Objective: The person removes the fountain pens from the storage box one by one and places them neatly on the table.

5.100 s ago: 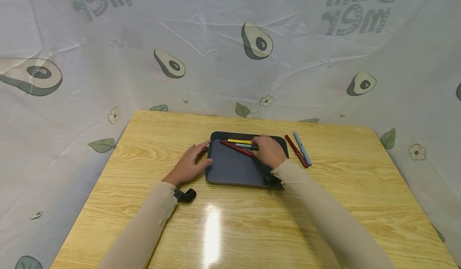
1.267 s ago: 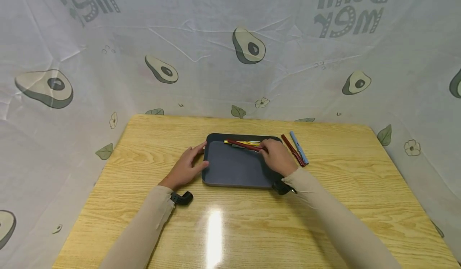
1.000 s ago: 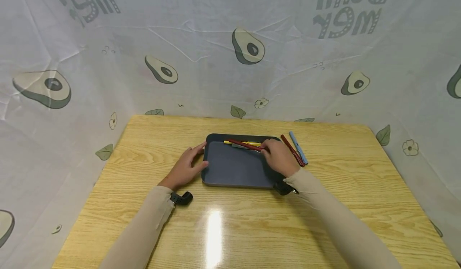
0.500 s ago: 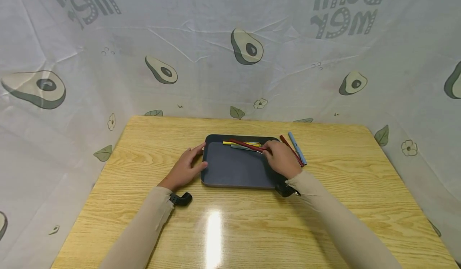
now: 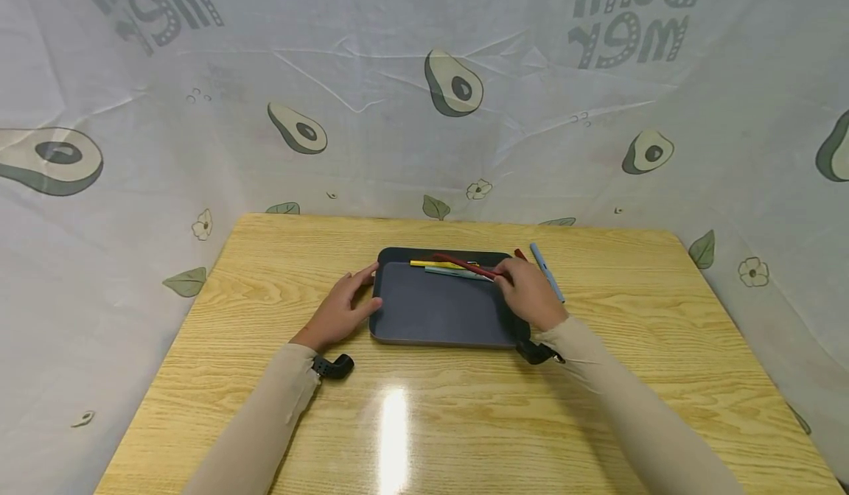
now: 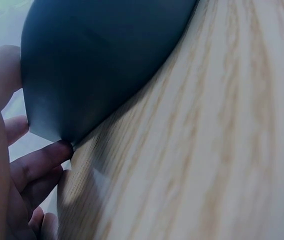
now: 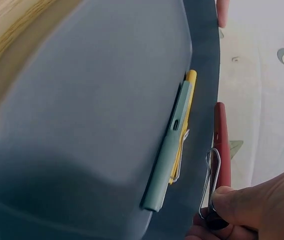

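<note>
My right hand (image 5: 530,294) pinches a red pen (image 7: 221,130) by its clip end, between thumb and fingers. In the head view the pen slants above the far right part of the dark grey tray (image 5: 438,311). Inside that tray, along the far wall, lie a yellow pen (image 5: 424,264) and a blue-green pen (image 7: 164,160), side by side with metal clips. My left hand (image 5: 338,311) rests at the tray's left edge, its fingers and thumb spread and touching the wall; the left wrist view shows fingertips against the tray's outer side (image 6: 102,60).
Right of the tray, a light blue pen (image 5: 545,268) lies on the wooden table (image 5: 630,296). Beside it is a second red pen (image 5: 520,254), mostly hidden behind my right hand. A patterned cloth (image 5: 371,156) hangs behind the table's far edge.
The red pen, lying in the tray about five seconds ago, is now held raised in my right hand. That hand has shifted rightward, covering more of the outer red pen. My left hand stays put.
</note>
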`<state>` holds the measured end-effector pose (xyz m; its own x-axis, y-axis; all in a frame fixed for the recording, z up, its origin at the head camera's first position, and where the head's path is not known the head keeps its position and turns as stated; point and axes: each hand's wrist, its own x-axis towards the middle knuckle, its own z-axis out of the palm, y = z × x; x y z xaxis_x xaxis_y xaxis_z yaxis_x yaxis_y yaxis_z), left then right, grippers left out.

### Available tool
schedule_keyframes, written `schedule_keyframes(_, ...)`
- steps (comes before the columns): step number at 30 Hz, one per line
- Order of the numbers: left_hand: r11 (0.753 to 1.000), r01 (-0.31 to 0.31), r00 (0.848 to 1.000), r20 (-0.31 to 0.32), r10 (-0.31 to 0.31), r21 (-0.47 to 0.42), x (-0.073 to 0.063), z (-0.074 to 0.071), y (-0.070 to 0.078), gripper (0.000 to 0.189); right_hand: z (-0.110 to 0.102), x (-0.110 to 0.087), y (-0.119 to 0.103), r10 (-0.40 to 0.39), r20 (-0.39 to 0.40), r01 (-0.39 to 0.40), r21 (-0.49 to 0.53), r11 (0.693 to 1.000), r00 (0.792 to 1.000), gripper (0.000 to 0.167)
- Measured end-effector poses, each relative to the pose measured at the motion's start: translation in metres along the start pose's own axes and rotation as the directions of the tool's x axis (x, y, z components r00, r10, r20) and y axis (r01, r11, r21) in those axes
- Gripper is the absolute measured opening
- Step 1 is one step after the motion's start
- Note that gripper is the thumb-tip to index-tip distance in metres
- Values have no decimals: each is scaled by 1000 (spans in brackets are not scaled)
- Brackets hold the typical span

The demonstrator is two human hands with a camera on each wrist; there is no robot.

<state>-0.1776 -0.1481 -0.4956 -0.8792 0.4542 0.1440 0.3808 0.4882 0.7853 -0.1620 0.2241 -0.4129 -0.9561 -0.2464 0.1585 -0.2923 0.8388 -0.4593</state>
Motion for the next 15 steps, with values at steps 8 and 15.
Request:
schedule_keyframes(8,1000,1,1000,-12,-1,7,-5,4,1,72,-10,-11,10,8,-47,-8,-10,1000,999,12)
schedule_keyframes(15,1000,8,1000,-16,-7,10,-8,8,2,72,-18,-22,27,29,-60,-28,12,1000,998,15)
